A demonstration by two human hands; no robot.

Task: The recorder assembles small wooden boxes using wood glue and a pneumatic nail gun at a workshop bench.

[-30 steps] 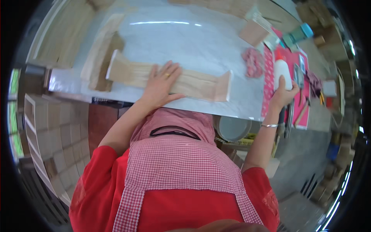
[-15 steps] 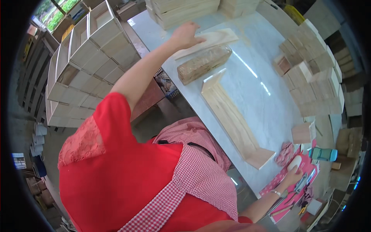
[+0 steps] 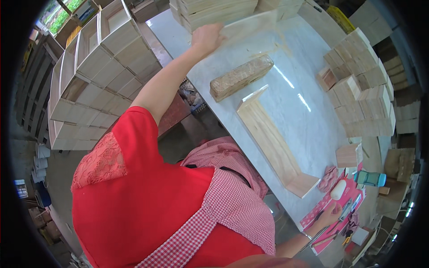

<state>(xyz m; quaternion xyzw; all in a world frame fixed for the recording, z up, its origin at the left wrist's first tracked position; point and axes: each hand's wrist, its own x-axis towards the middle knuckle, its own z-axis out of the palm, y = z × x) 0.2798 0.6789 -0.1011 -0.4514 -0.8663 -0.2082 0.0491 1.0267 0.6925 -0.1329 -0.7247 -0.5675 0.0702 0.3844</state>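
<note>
Near the far left of the tabletop, my left hand [image 3: 208, 39] grips the end of a thin wooden board [image 3: 252, 27], which is smeared by motion and raised on edge. On the near right, my right hand [image 3: 330, 215] is closed over a pink mat [image 3: 319, 209]; what its fingers hold, if anything, I cannot make out. Just past it lies a white rounded object [image 3: 338, 190]. Between my hands rest a brown block wrapped in clear film [image 3: 241, 77] and a long wooden board with short end pieces [image 3: 272, 138].
Stacks of wooden boxes [image 3: 219, 15] stand at the table's far edge, with more box stacks [image 3: 364, 94] to the right. At left rises a tall pile of open boxes [image 3: 105, 62]. A teal bottle [image 3: 371, 178], pink cloth [image 3: 329, 178] and small wooden box [image 3: 349, 155] sit at right.
My left hand has closed on the thin board and lifted it from beside the wrapped block toward the far side. My right hand has drawn back from the white object toward me.
</note>
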